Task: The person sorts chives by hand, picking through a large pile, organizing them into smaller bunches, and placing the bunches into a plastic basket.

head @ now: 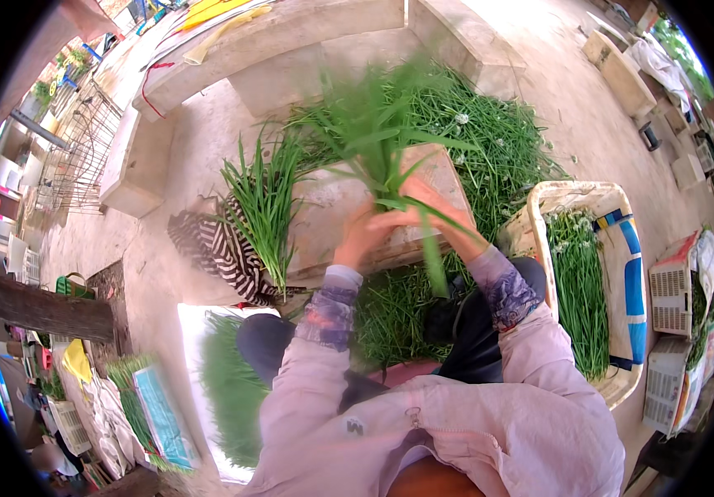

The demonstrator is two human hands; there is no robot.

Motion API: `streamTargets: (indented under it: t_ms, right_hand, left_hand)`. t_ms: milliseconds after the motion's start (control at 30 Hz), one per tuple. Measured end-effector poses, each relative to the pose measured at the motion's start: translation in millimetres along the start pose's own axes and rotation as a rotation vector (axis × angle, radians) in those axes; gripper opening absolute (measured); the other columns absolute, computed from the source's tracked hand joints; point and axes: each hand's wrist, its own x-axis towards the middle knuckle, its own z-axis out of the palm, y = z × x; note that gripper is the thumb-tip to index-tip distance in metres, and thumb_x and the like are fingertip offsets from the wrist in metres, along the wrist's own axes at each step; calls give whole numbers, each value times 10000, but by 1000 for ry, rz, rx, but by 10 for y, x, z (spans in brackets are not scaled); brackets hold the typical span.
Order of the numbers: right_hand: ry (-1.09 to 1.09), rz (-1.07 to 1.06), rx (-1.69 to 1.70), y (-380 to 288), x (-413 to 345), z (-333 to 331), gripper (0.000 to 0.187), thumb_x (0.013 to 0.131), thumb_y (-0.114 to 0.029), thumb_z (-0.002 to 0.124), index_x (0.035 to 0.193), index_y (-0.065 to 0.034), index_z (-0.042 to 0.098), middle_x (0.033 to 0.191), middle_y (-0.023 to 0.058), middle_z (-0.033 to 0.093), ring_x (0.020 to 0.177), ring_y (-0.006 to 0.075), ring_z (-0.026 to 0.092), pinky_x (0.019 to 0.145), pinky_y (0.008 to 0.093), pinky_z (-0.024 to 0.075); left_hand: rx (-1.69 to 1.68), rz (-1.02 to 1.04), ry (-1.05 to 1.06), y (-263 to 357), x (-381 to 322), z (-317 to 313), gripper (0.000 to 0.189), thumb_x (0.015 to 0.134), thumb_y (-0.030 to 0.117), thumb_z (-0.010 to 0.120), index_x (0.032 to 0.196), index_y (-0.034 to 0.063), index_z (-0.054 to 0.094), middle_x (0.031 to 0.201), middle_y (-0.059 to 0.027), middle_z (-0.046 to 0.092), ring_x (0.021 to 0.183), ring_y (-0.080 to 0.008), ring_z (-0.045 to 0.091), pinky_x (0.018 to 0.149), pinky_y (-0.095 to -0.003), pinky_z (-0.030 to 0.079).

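Observation:
Both hands are raised over a low stone slab (326, 230) at the centre. A bunch of long green leaves (381, 155), blurred by motion, stands up between them. My right hand (434, 208) is closed around its lower part, with some leaves hanging down past the wrist. Close against the bunch's base is my left hand (363, 233); blur hides whether its fingers grip any leaves. A smaller bundle of green leafy stalks (263, 211) lies left of the slab, partly on a striped cloth (223, 248).
Loose green stalks with white flower heads (493, 136) heap behind and right of the slab. A plastic crate (540, 230) of flowering stalks stands at right. Leaves lie on a white sheet (192, 373) at lower left. Stone benches (270, 50) border the far side.

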Motion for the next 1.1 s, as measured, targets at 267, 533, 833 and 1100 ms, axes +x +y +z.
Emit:
streamTargets:
  t_ms: [267, 533, 833, 1100]
  right_hand:
    - [211, 196, 463, 116, 290, -67, 537, 711, -230, 703, 1155, -22, 482, 965, 105, 602, 876, 187, 561, 772, 337, 456]
    - [16, 118, 72, -126, 364, -158, 588, 740, -358, 684, 1178, -31, 467, 1100, 160, 556, 982, 269, 548, 838, 377, 438]
    - [-373, 85, -242, -94, 758, -360, 606, 794, -490, 568, 1176, -34, 457, 1084, 190, 550, 946, 339, 549, 831, 406, 439]
    - [15, 108, -62, 370, 24, -286, 976, 654, -595, 674, 1297, 50, 324, 1194, 226, 502, 1099, 338, 502, 910, 400, 402]
  left_hand:
    - [-158, 162, -51, 564, 142, -245, 891, 647, 247, 776, 1318, -8, 247, 1273, -208, 423, 1158, -309, 450, 950, -392, 370]
    - [-375, 98, -236, 685, 291, -463, 822, 689, 245, 771, 1291, -25, 280, 1183, -120, 483, 1091, -195, 469, 932, -320, 383]
    - [-396, 191, 38, 885, 395, -572, 635, 699, 172, 759, 1198, 7, 404, 1113, -98, 543, 998, -182, 531, 845, -300, 450]
    - [-818, -22, 192, 447, 432, -877, 249, 801, 176, 649, 958, -6, 586, 937, -104, 627, 856, -199, 611, 776, -322, 495]
